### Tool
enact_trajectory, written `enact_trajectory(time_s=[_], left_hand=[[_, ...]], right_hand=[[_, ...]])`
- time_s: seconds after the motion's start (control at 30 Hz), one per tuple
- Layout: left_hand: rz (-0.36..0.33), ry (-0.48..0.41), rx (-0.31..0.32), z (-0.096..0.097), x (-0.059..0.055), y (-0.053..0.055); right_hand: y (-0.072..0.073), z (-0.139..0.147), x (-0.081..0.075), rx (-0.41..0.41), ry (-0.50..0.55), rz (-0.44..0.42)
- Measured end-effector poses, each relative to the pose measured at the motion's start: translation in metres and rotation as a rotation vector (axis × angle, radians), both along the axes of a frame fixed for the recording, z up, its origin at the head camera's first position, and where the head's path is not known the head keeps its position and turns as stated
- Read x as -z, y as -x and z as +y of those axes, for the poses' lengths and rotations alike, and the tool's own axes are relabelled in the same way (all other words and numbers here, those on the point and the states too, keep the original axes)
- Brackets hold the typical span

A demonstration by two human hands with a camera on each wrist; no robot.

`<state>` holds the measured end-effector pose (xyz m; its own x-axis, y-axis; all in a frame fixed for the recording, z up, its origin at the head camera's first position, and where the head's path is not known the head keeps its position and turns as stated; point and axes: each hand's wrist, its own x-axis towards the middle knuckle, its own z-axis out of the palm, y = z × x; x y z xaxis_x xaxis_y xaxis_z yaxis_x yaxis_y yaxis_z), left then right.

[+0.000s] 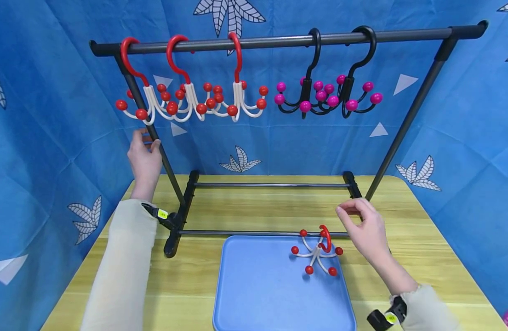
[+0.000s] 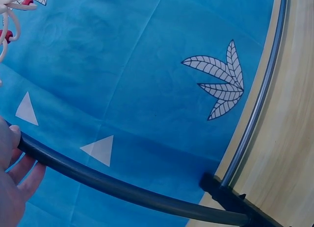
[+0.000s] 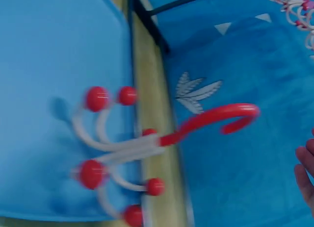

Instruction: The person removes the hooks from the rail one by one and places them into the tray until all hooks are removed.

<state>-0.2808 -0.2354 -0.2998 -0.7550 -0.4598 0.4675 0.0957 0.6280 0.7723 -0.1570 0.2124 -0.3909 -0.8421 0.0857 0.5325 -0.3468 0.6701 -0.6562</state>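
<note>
My left hand [image 1: 145, 158] holds the left post [image 1: 168, 166] of a black rack. In the left wrist view its thumb and fingers lie on either side of that post. To the right, my right hand [image 1: 367, 230] hovers with bent fingers and nothing in them. Beside it, a white multi-arm hook hanger [image 1: 317, 253] with red ball tips and a red hook stands on the blue tray [image 1: 258, 285]. In the right wrist view, the same hanger [image 3: 130, 147] appears with its hook pointing toward the right hand's fingers [image 3: 305, 163].
Three red-and-white hangers [image 1: 238, 94] hang from the top bar [image 1: 270, 42] on its left side. Two black hangers [image 1: 306, 89] with pink balls hang further right. A lower crossbar [image 1: 237, 233] runs behind the tray, and blue patterned cloth surrounds the wooden table [image 1: 187, 285].
</note>
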Motion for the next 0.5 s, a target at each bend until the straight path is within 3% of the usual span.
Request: enact_trajectory(time_s=[0.33,0.5], left_hand=[[0.003,-0.004,0.010,0.002,-0.001,-0.001],[-0.005,-0.006,0.007,0.002,0.000,-0.001]], right_hand=[[0.028,0.003,-0.069,-0.050,0.009,0.259],[0.035,0.003,-0.105,-0.033,0.063,0.287]])
